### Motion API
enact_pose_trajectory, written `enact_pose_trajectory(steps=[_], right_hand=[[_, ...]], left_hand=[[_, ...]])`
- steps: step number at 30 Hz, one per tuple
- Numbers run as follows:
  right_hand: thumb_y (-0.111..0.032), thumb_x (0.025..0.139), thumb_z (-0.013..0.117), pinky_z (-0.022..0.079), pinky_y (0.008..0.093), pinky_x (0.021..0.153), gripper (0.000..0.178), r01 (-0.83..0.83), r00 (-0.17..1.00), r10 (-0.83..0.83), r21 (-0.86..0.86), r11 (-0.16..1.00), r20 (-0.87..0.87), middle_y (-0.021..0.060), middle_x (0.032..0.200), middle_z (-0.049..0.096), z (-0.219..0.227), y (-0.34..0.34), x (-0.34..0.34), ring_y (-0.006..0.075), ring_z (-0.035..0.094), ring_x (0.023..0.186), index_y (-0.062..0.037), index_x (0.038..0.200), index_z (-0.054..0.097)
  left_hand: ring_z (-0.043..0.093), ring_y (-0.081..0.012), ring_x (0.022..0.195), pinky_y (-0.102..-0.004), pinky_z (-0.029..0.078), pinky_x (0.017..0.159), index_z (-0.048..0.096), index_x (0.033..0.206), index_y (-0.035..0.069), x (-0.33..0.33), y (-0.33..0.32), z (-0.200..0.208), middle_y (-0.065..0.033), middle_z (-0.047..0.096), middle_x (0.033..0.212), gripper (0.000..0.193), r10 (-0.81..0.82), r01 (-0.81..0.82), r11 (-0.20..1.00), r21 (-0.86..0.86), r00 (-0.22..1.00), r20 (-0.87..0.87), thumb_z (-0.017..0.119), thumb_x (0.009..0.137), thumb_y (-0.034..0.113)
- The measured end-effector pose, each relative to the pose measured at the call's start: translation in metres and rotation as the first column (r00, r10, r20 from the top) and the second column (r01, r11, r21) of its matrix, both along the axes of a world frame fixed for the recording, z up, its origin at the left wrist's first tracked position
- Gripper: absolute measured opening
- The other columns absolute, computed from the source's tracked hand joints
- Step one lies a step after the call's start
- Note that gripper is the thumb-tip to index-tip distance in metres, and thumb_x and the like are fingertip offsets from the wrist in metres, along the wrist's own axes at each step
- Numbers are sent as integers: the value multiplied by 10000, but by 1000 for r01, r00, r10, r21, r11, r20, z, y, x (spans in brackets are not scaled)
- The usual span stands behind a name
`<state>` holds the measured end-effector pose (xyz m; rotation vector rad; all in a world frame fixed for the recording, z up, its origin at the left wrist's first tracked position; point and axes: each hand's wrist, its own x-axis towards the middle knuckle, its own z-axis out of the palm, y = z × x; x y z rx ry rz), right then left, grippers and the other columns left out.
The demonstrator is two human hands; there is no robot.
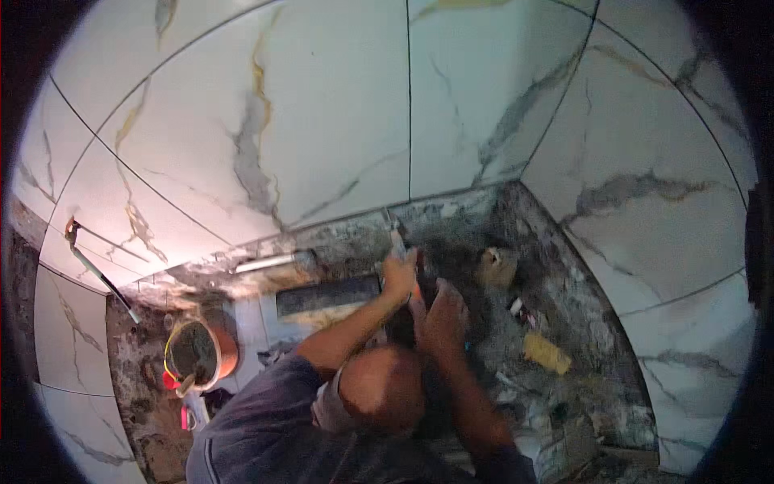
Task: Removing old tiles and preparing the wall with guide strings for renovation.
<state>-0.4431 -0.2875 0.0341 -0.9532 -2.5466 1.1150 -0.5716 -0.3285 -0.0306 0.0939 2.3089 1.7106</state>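
My left hand [399, 273] is closed around the front part of a slim tool with a pale front end [395, 232] and an orange part farther back [417, 300]. The tool's thin tip is close to the lower edge of the marble-patterned wall tiles [339, 105]; whether it touches them I cannot tell. Just behind, on the right, my right hand [445, 316] is closed at the orange part. Its fingers are partly hidden and the tool's exact kind is unclear.
An orange bucket [223, 355] with grey material inside stands at the left. A yellow block [547, 353] and loose debris lie on the rough floor at the right. A dark rectangular strip [326, 298] lies left of my hands. From the left wall projects a thin rod [101, 276].
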Motion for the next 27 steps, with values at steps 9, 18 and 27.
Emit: enact_pose_trajectory(steps=[9, 18, 27], right_hand=[[-488, 858, 464, 332, 509, 892, 669, -106, 992, 75, 347, 932, 102, 290, 1137, 432, -28, -8, 23, 450, 442, 1041, 79, 1201, 369], [-426, 818, 575, 349, 496, 880, 668, 4, 868, 60, 127, 992, -493, 275, 1139, 439, 110, -15, 21, 416, 447, 1048, 68, 1218, 367], [-338, 869, 512, 357, 463, 918, 536, 7, 975, 23, 134, 991, -219, 260, 1102, 468, 45, -5, -11, 410, 456, 1066, 69, 1194, 386]], left_hand=[[488, -121, 512, -312, 382, 472, 536, 822, 2, 23, 15, 9, -44, 523, 597, 186, 58, -57, 991, 120, 998, -5, 582, 843, 181], [470, -135, 536, -327, 382, 520, 516, 886, -18, -1, -25, -23, -32, 481, 591, 255, 20, -41, 976, 214, 995, 96, 597, 852, 221], [508, -153, 621, -347, 412, 567, 521, 858, 0, -10, -13, -22, -59, 524, 667, 245, 79, -63, 993, 101, 985, -156, 587, 862, 236]])
